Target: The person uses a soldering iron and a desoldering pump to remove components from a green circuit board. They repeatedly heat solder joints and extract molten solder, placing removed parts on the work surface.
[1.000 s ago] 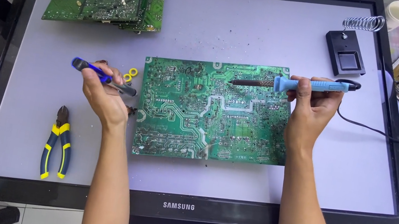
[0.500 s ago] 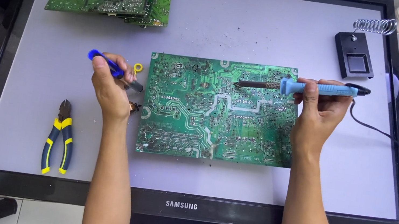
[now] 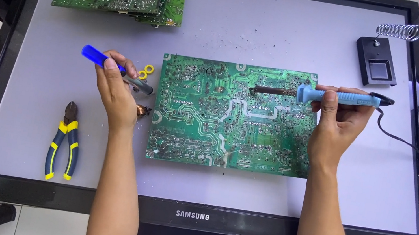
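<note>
Two hands are at work in the head view: your left hand (image 3: 117, 90) is closed around a blue-handled tool (image 3: 114, 69), just left of the green circuit board (image 3: 232, 116) lying mid-screen on the flat monitor (image 3: 23, 102). Your right hand (image 3: 337, 125) grips a blue soldering iron (image 3: 334, 96), tip over the board. Pliers (image 3: 64, 141) lie left.

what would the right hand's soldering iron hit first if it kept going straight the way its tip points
The right hand holds the soldering iron level, tip pointing left over the green circuit board. Straight on, it would cross the board and probably reach the blue-handled tool in the left hand; height is unclear.
</note>
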